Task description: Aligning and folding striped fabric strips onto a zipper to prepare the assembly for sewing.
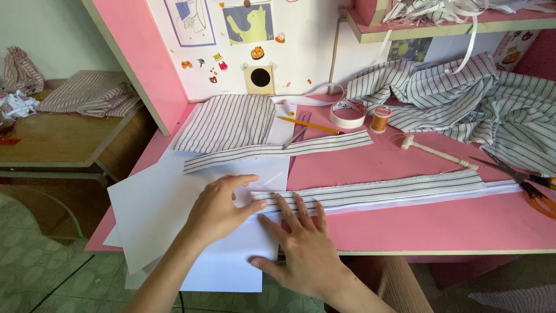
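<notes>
Striped strip (370, 194) under flat, open left hand (217, 208) and right hand (307, 252); end hidden.

Bright, even daylight (soft shadows), sharp focus, slight wide-angle edge distortion.

At three o'clock the orange-handled scissors (536, 185) run off our picture's edge. Our left hand (217, 208) and right hand (304, 246) cover the near end of the long striped fabric strip (394, 189). At twelve o'clock, two wall drawings (249, 22) are cropped.
</notes>
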